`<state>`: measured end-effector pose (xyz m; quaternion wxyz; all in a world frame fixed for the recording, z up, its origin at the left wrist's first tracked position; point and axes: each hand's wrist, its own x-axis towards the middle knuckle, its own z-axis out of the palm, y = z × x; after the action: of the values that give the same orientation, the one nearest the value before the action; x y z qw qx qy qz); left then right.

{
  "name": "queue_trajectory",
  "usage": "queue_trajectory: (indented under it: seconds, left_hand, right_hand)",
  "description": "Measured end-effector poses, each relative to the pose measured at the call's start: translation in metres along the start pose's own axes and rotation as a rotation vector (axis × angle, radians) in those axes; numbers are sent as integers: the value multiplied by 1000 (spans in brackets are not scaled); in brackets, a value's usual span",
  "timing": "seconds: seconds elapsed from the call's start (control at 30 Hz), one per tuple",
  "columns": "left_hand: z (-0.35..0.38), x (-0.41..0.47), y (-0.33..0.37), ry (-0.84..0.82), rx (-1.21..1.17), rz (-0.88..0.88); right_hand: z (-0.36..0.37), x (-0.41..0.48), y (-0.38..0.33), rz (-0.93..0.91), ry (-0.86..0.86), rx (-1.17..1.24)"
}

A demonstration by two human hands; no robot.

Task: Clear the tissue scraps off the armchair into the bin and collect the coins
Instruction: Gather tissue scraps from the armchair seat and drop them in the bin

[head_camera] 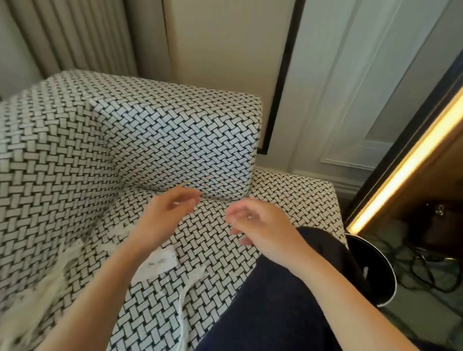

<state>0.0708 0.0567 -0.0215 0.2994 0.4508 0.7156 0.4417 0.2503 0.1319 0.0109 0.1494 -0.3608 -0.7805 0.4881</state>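
Evidently much remains: tissue scraps point(156, 263) litter the armchair point(53, 155) seat, the bin point(378, 267) stands off its right edge, and no coins show. Left hand point(166, 214) and right hand point(259, 227) hover half-curled near the seat's back edge; whether they hold anything I cannot tell.

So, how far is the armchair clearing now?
Nothing looks finished. The left hand and right hand hover over the armchair seat, loosely curled; any coin there is too blurred to tell. Remaining: several tissue scraps lie on the seat, the bin waits beside it.

Coarse woven cloth, matt, on the armchair point(52, 169); thin soft paper tissue scraps point(156, 265) at seven o'clock; glossy black bin point(381, 267) at four o'clock.
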Motion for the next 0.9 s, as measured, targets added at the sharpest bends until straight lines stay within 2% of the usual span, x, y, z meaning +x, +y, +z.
queue_trajectory:
  seconds: [0.17, 0.27, 0.37, 0.5, 0.57, 0.67, 0.8, 0.9]
  left_hand:
    - [-27, -36, -68, 141, 30, -180]
    - [-29, -53, -99, 179, 36, -258]
    - [-26, -66, -115, 213, 64, -282]
    - [-18, -75, -125, 254, 104, -334]
    - [-12, -77, -132, 276, 186, -306]
    - [-6, -74, -136, 275, 432, -147]
    - [1, -57, -139, 53, 809, -93]
    - [2, -46, -143, -45, 917, -173]
  right_hand:
    - [72, 19, 23, 49, -304, -306]
    - [104, 18, 45, 107, -351, -474]
    - [119, 14, 61, 158, -449, -753]
    - [129, 6, 71, 100, -445, -993]
    - [133, 6, 74, 36, -409, -1034]
    - [137, 7, 74, -45, -443, -980]
    - [138, 5, 74, -101, -445, -888]
    - [137, 5, 75, -113, -397, -868]
